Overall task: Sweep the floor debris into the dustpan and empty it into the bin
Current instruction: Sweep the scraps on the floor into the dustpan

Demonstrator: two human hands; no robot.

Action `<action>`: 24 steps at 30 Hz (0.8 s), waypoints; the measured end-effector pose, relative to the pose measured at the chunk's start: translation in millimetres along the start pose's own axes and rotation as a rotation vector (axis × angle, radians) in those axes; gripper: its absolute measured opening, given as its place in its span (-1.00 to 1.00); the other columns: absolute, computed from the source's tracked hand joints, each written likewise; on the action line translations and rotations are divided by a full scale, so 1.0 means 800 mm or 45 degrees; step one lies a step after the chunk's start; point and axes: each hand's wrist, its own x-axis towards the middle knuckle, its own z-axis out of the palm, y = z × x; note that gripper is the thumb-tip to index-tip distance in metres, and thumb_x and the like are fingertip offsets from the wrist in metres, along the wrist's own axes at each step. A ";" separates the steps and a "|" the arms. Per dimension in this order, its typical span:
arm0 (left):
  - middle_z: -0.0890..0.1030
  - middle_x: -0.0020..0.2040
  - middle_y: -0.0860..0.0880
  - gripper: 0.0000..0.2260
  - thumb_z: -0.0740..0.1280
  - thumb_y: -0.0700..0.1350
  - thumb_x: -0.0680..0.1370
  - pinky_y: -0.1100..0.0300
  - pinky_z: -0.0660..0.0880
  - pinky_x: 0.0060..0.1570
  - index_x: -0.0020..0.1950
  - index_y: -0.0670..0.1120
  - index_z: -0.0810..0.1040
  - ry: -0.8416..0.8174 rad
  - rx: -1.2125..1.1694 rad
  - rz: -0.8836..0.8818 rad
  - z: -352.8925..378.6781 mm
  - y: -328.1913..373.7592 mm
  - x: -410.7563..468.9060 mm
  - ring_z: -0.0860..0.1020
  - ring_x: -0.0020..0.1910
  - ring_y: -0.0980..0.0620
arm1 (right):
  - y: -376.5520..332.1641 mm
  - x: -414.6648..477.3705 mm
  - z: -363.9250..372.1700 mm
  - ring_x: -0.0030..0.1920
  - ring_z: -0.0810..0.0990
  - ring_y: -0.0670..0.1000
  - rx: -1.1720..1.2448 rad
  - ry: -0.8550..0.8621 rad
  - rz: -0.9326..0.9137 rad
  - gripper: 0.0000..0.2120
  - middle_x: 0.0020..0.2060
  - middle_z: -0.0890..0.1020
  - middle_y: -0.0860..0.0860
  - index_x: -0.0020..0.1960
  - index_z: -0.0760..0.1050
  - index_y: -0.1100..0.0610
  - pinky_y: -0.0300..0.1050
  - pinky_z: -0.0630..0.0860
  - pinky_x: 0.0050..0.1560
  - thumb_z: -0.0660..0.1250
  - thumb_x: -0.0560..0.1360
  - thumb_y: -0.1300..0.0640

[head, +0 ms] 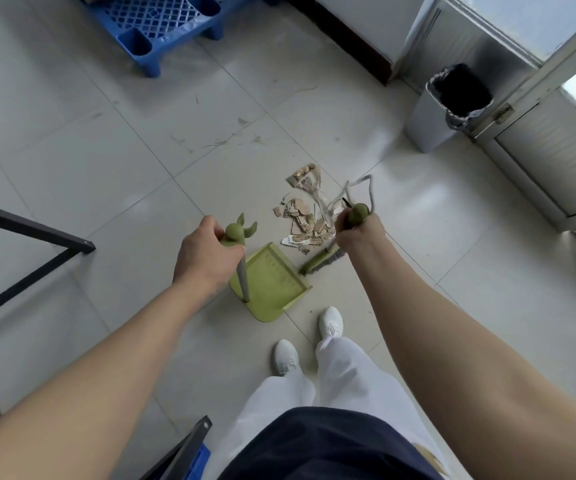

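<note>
My left hand (205,256) grips the green top of the dustpan's long handle. The green dustpan (272,284) rests on the tiled floor in front of my feet, its open mouth facing up and to the right. My right hand (357,228) is closed around the green top of the broom handle. The broom head (321,261) touches the floor just right of the dustpan's mouth. A pile of debris (309,216), torn cardboard bits, wrappers and a grey strap, lies just beyond the dustpan and broom. The grey bin (428,123) with a black liner stands at the upper right.
A blue plastic pallet (148,19) sits at the top left. Dark metal frame legs (33,237) reach in from the left, and another dark bar (189,445) stands at the bottom. A metal door and frame (539,109) run along the right. Thin straw scraps (224,140) lie on the tiles farther away.
</note>
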 end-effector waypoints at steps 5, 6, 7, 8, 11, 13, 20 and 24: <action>0.49 -0.25 0.00 -0.81 0.40 -0.12 0.42 0.21 0.31 -0.42 -0.09 -0.11 0.42 -0.020 0.035 0.007 0.013 0.028 0.016 0.47 -0.24 -0.07 | -0.045 -0.010 0.011 -0.40 0.37 0.04 0.090 -0.072 -0.043 -0.98 -0.27 0.36 0.12 -0.04 0.37 0.18 -0.34 0.41 -0.66 0.20 0.55 0.22; 0.49 -0.25 -0.01 -0.81 0.40 -0.12 0.42 0.20 0.32 -0.41 -0.09 -0.12 0.42 -0.025 0.041 0.009 0.015 0.035 0.020 0.47 -0.23 -0.09 | -0.059 -0.010 0.014 -0.41 0.38 0.04 0.070 -0.058 -0.067 -0.98 -0.27 0.37 0.11 -0.05 0.37 0.17 -0.34 0.41 -0.66 0.21 0.55 0.22; 0.49 -0.24 -0.02 -0.80 0.40 -0.12 0.42 0.19 0.33 -0.40 -0.08 -0.13 0.42 -0.028 0.044 0.012 0.018 0.044 0.024 0.48 -0.22 -0.10 | -0.075 -0.010 0.020 -0.41 0.39 0.04 0.052 -0.036 -0.081 -0.98 -0.26 0.38 0.11 -0.05 0.39 0.17 -0.33 0.41 -0.66 0.23 0.54 0.23; 0.50 -0.23 -0.03 -0.80 0.40 -0.12 0.42 0.17 0.34 -0.38 -0.08 -0.13 0.43 -0.028 0.043 0.013 0.022 0.053 0.028 0.49 -0.21 -0.12 | -0.092 -0.009 0.026 -0.42 0.40 0.04 0.020 -0.027 -0.100 -0.98 -0.26 0.40 0.11 -0.05 0.41 0.17 -0.33 0.41 -0.66 0.25 0.53 0.24; 0.50 -0.24 -0.03 -0.80 0.40 -0.11 0.42 0.17 0.33 -0.39 -0.08 -0.13 0.43 -0.020 0.039 0.008 0.034 0.083 0.038 0.49 -0.19 -0.12 | -0.140 -0.002 0.046 -0.42 0.43 0.05 -0.185 0.004 -0.152 -0.92 -0.27 0.44 0.13 -0.15 0.44 0.22 -0.33 0.42 -0.66 0.24 0.52 0.28; 0.49 -0.25 -0.01 -0.80 0.41 -0.11 0.42 0.16 0.31 -0.39 -0.07 -0.13 0.44 -0.019 0.051 0.009 0.045 0.105 0.044 0.49 -0.18 -0.12 | -0.167 0.015 0.059 -0.41 0.44 0.05 -0.364 0.055 -0.139 -0.88 -0.30 0.44 0.14 -0.19 0.42 0.23 -0.32 0.40 -0.68 0.22 0.53 0.29; 0.52 -0.21 -0.04 -0.80 0.40 -0.10 0.42 0.13 0.35 -0.28 -0.06 -0.12 0.43 -0.015 0.057 0.014 0.083 0.173 0.066 0.50 -0.15 -0.14 | -0.197 0.071 0.097 -0.33 0.45 0.09 -0.842 0.038 -0.106 -0.88 -0.19 0.46 0.18 0.07 0.41 0.25 -0.23 0.43 -0.73 0.15 0.56 0.32; 0.55 -0.18 -0.07 -0.79 0.40 -0.10 0.41 0.13 0.36 -0.27 -0.06 -0.13 0.43 -0.008 0.050 0.007 0.095 0.204 0.081 0.51 -0.13 -0.16 | -0.221 0.067 0.114 -0.28 0.49 0.12 -0.839 0.009 -0.206 -0.88 -0.04 0.45 0.22 -0.04 0.42 0.26 -0.24 0.44 -0.71 0.13 0.53 0.38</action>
